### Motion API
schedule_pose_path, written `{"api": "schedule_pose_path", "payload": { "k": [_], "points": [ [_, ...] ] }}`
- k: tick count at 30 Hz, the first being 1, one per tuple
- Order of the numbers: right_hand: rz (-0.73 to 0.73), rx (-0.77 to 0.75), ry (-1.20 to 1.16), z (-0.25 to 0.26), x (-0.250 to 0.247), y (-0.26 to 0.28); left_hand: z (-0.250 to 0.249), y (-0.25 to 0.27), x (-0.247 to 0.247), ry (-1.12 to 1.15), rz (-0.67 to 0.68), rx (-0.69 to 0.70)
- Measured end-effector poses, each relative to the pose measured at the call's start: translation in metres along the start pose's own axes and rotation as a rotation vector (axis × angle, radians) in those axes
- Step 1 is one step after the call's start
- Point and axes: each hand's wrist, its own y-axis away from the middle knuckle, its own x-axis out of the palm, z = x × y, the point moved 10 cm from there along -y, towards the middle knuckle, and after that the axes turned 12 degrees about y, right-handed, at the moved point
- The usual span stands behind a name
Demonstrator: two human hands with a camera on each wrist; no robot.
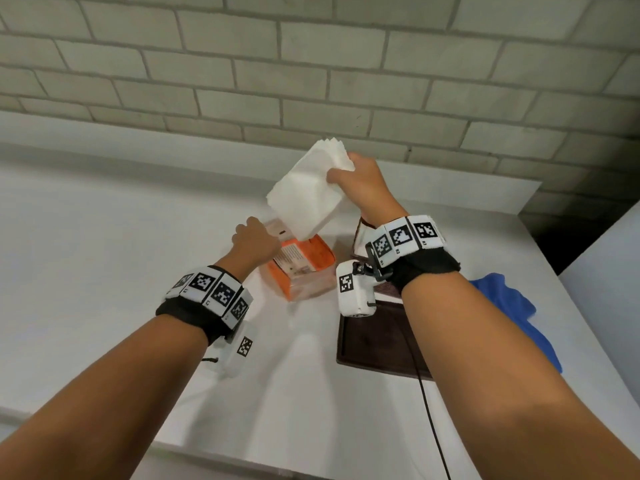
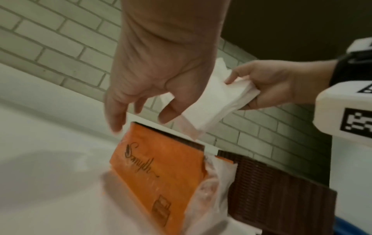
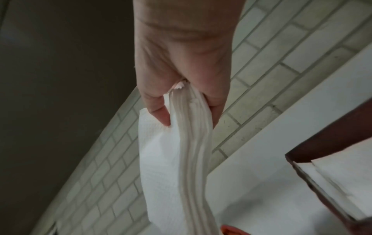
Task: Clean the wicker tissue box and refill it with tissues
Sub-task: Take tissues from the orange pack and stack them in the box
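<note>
My right hand [image 1: 343, 168] pinches a thick stack of white tissues [image 1: 306, 195] by its top end and holds it in the air above the orange tissue pack [image 1: 304, 268]. The stack's lower end [image 2: 207, 105] hangs just over the pack's torn top. My left hand [image 1: 254, 239] hovers over the pack's far left corner, fingers [image 2: 114, 114] loosely curled and holding nothing I can see. The dark brown wicker box [image 2: 281, 190] stands right of the pack, with white tissue inside [image 3: 342, 171]. My right wrist hides most of it in the head view.
A flat dark brown tray-like piece [image 1: 374, 341] lies on the white counter [image 1: 104, 254] in front of the box. A blue cloth [image 1: 512, 306] is bunched at the counter's right edge. A brick wall [image 1: 311, 64] runs behind.
</note>
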Motion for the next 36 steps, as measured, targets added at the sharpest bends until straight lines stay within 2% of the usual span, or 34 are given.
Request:
{"api": "schedule_pose_path", "payload": {
  "k": [2,3,5,8,11,14,18,21,24,28,36],
  "points": [
    [-0.004,0.074,-0.173,-0.008,-0.012,0.002,-0.029,0.009,-0.011,0.204,-0.055,0.164],
    [0.002,0.113,-0.288,-0.014,-0.016,0.003,-0.044,0.015,-0.012,0.380,-0.014,0.237],
    [0.019,0.174,-0.503,-0.024,-0.022,0.005,-0.068,0.025,-0.001,0.767,0.207,0.269],
    [0.025,0.256,-0.714,-0.038,-0.026,0.015,-0.088,0.035,0.016,1.152,0.472,0.133],
    [0.021,0.289,-0.874,-0.050,-0.027,0.025,-0.094,0.038,0.036,1.306,0.536,-0.040],
    [0.051,0.273,-0.818,-0.059,-0.030,0.032,-0.105,0.044,0.059,1.209,0.544,-0.048],
    [-0.024,0.354,-0.344,-0.091,-0.054,0.038,-0.116,0.049,0.082,1.113,0.488,0.000],
    [-0.152,0.329,-0.101,-0.106,-0.080,0.042,-0.117,0.048,0.094,1.008,0.373,0.016],
    [-0.278,0.344,-0.080,-0.122,-0.102,0.048,-0.116,0.044,0.104,0.947,0.281,0.026],
    [-0.250,0.454,-0.168,-0.147,-0.109,0.056,-0.124,0.040,0.126,0.839,0.339,0.092],
    [-0.363,0.430,0.038,-0.158,-0.112,0.070,-0.121,0.032,0.157,0.350,0.297,0.220]
  ]
}}
